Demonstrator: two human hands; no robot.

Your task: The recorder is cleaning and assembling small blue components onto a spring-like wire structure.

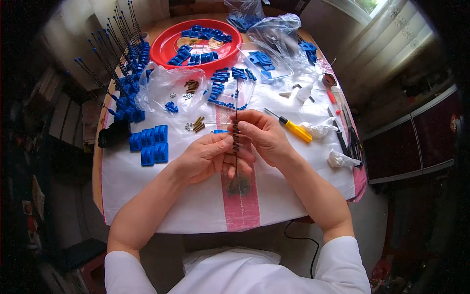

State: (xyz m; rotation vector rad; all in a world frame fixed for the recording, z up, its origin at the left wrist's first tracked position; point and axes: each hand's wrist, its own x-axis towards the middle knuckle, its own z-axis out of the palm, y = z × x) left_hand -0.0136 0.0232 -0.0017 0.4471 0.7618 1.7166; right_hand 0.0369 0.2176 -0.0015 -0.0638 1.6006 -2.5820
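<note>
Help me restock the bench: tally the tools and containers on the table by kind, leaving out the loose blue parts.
Red round tray: 1
Yellow-handled screwdriver: 1
Clear plastic tub: 1
Crumpled white tissue: 2
Thin rod with spring, held by left hand and right hand: 1
Total: 6

Both hands meet at the table's middle — the left hand [208, 157] and right hand [262, 134] pinching a thin rod [236, 132] with a spring [235, 138] on it. Left of them lie plastic blocks [149, 142]; right, a screwdriver [290, 126]; far behind — a round tray [164, 46] of parts.
</note>
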